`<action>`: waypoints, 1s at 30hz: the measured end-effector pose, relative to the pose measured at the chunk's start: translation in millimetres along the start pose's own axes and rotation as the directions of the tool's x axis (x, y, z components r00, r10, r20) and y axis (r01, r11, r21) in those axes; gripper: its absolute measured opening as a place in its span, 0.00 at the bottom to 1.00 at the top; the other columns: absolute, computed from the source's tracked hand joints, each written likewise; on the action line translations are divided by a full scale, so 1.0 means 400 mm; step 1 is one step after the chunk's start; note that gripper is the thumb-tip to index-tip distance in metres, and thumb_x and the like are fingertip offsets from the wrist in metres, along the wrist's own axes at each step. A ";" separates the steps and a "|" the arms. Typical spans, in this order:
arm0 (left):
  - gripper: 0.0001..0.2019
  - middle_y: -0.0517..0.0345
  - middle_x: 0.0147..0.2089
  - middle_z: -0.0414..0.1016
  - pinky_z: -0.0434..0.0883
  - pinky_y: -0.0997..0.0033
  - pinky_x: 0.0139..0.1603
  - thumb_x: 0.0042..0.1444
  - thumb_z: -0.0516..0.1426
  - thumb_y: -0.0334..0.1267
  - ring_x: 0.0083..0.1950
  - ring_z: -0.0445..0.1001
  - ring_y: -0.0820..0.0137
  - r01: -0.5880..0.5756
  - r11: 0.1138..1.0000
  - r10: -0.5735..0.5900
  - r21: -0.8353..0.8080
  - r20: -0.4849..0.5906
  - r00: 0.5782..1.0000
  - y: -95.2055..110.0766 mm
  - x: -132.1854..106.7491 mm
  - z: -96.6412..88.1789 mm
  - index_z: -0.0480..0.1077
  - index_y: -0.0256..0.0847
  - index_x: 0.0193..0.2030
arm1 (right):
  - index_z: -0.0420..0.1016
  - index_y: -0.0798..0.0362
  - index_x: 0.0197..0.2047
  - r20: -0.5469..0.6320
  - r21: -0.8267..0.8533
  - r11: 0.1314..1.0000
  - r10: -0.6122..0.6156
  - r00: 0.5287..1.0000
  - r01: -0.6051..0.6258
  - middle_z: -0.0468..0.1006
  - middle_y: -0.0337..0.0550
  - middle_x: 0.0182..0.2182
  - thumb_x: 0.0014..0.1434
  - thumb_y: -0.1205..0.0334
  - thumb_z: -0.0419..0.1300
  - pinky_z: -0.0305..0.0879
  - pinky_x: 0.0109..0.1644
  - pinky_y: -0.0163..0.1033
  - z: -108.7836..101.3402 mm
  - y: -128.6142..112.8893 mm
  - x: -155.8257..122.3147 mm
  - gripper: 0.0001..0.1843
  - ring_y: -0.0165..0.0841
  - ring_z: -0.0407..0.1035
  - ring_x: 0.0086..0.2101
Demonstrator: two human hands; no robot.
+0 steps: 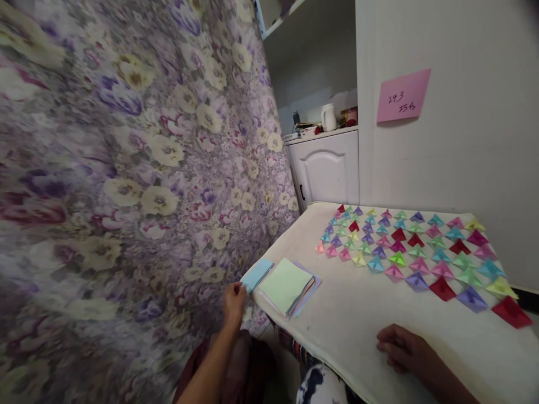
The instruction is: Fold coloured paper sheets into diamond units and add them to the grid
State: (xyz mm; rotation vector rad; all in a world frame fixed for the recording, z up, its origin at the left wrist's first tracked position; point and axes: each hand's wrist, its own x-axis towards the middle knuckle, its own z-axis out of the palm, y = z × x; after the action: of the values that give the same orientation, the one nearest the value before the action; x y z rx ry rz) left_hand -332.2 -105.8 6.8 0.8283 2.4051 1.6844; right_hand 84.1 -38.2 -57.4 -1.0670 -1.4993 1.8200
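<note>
At the table's left corner, my left hand has its fingertips closed on the near end of a blue folded paper. Beside that paper lies a stack of square paper sheets, pale green on top with purple and other colours showing below. My right hand rests over the near part of the white table, fingers loosely curled and a little apart, with nothing seen in it. Rows of small folded paper pieces in many colours cover the far and right side of the table.
A flowered curtain hangs close along the left of the white table. Behind stands a white cabinet with a white jug on it. A pink note with handwriting is stuck to the wall.
</note>
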 end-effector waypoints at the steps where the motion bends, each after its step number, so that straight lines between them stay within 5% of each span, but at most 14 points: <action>1: 0.13 0.52 0.48 0.69 0.69 0.58 0.44 0.56 0.54 0.39 0.45 0.70 0.66 -0.067 0.997 0.065 0.039 0.055 0.996 0.007 -0.022 0.003 0.66 0.36 0.47 | 0.67 0.52 0.28 0.004 0.002 1.000 0.003 1.000 -0.003 0.68 0.33 0.18 0.44 0.55 0.61 0.58 0.21 0.30 0.000 0.002 0.001 0.11 0.26 0.63 0.19; 4: 0.08 0.54 0.41 0.70 0.68 0.63 0.43 0.50 0.56 0.37 0.43 0.70 0.64 -0.274 0.957 0.245 0.097 0.237 0.940 0.037 -0.098 0.036 0.71 0.39 0.38 | 0.66 0.52 0.28 0.016 0.013 1.000 0.014 1.000 -0.015 0.67 0.33 0.18 0.44 0.55 0.61 0.59 0.22 0.30 -0.001 0.006 0.003 0.11 0.26 0.63 0.19; 10: 0.16 0.54 0.46 0.69 0.61 0.62 0.51 0.45 0.58 0.38 0.49 0.65 0.62 -0.532 0.827 0.381 0.183 0.512 0.770 0.100 -0.204 0.130 0.69 0.44 0.44 | 0.66 0.52 0.28 -0.004 -0.007 1.000 0.001 1.000 -0.001 0.70 0.35 0.21 0.43 0.53 0.61 0.59 0.22 0.31 0.002 0.004 0.003 0.13 0.27 0.65 0.21; 19: 0.10 0.54 0.36 0.67 0.61 0.66 0.43 0.47 0.55 0.34 0.41 0.65 0.64 -0.579 0.743 0.331 0.337 0.566 0.755 0.092 -0.217 0.153 0.68 0.39 0.38 | 0.65 0.52 0.29 0.045 -0.011 1.000 -0.009 0.999 0.010 0.68 0.34 0.20 0.45 0.55 0.60 0.59 0.22 0.30 -0.004 0.017 0.011 0.11 0.27 0.65 0.21; 30: 0.05 0.57 0.33 0.67 0.62 0.69 0.39 0.47 0.54 0.33 0.37 0.66 0.68 -0.563 0.762 0.310 0.319 0.584 0.750 0.098 -0.208 0.150 0.67 0.39 0.33 | 0.65 0.52 0.29 0.024 -0.024 1.000 -0.010 1.000 0.011 0.67 0.33 0.20 0.45 0.55 0.60 0.60 0.23 0.30 -0.006 0.017 0.010 0.11 0.26 0.65 0.21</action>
State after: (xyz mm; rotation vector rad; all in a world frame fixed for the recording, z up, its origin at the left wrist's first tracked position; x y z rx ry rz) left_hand -224.6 -85.5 -0.4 1.7990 2.3507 0.7506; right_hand 84.5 -35.5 -65.2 -1.0503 -1.5409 1.8179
